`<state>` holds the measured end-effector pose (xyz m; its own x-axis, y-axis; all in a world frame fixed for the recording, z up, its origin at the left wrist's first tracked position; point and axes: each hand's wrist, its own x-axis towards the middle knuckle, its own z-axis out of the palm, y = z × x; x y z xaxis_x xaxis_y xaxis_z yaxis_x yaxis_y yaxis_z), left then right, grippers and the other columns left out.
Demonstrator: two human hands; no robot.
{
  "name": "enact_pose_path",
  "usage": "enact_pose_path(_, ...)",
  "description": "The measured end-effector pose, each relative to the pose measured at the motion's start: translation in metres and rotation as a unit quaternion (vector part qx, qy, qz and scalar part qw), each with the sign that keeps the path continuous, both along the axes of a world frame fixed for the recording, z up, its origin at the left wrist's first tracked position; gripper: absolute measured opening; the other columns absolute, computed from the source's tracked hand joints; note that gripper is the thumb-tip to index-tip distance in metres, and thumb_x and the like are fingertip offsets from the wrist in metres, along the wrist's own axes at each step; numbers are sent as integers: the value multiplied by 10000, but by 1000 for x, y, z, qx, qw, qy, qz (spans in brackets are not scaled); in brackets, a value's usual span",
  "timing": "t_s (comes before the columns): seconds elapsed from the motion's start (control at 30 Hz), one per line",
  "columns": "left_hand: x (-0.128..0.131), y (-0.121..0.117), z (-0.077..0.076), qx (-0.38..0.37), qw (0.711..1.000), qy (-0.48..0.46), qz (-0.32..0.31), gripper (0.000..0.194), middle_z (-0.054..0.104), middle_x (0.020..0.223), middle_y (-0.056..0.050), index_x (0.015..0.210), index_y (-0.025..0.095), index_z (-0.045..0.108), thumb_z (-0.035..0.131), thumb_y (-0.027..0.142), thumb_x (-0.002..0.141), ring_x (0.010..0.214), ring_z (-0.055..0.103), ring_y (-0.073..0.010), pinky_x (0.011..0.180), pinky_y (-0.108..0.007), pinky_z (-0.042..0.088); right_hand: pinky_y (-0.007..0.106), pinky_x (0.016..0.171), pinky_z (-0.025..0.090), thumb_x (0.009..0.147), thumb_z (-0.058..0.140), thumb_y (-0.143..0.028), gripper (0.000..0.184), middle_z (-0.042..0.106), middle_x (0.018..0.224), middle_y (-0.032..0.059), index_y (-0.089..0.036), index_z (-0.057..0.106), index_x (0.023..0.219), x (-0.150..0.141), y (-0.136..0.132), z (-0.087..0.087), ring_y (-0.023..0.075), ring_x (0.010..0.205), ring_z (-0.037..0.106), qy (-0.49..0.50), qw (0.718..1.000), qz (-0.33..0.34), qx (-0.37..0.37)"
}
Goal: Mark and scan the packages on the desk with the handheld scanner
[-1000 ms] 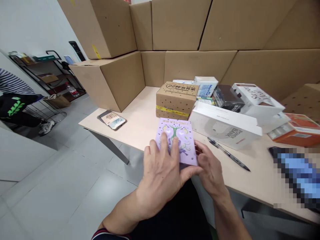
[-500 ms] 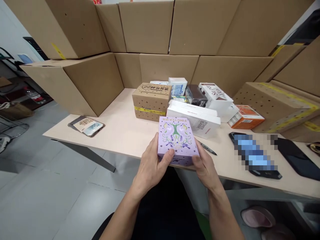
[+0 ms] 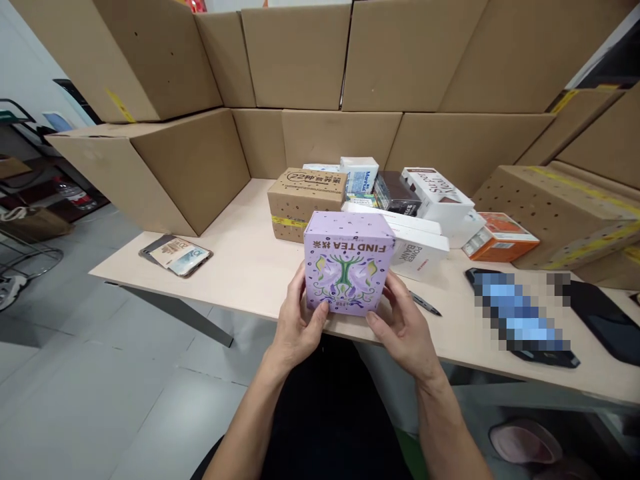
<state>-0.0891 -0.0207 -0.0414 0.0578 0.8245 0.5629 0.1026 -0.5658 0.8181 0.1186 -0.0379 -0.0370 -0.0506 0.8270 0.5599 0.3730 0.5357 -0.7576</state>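
Between my two hands is a purple tea box (image 3: 349,267), printed with green and purple plant patterns and the words FIND TEA, which read upside down. It is tilted so its decorated face is toward me, over the front edge of the table (image 3: 240,267). My left hand (image 3: 300,317) grips its lower left side, the thumb on the front face. My right hand (image 3: 403,327) holds its lower right corner, thumb on the front and fingers behind. Just right of the right hand lies a pen (image 3: 426,303). Behind the tea box stand a brown carton (image 3: 305,200) and a white power bank box (image 3: 420,252).
Several small boxes, among them an orange box (image 3: 501,238), are grouped at the back. A phone (image 3: 193,257) with banknotes on it lies left. A phone with a blurred screen (image 3: 520,320) and a black device (image 3: 603,320) lie right. Large cardboard boxes (image 3: 295,60) wall the back.
The tea box has been tipped up, so its patterned face now turns toward me and another side shows on top. Both hands have turned with it, still holding it.
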Motion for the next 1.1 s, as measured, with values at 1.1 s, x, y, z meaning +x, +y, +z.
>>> enact_pose_path(1.1,-34,3,38,34,980,-36,193,436,650,1319,-91,1256,239,668,516,527,965,1274,577,-271,1102,-451,455,605,1156,426,919,629,-162,462,593,1418,88,-295,571,1358,-25,10,52,299,1432,458,-149,973,-37,173)
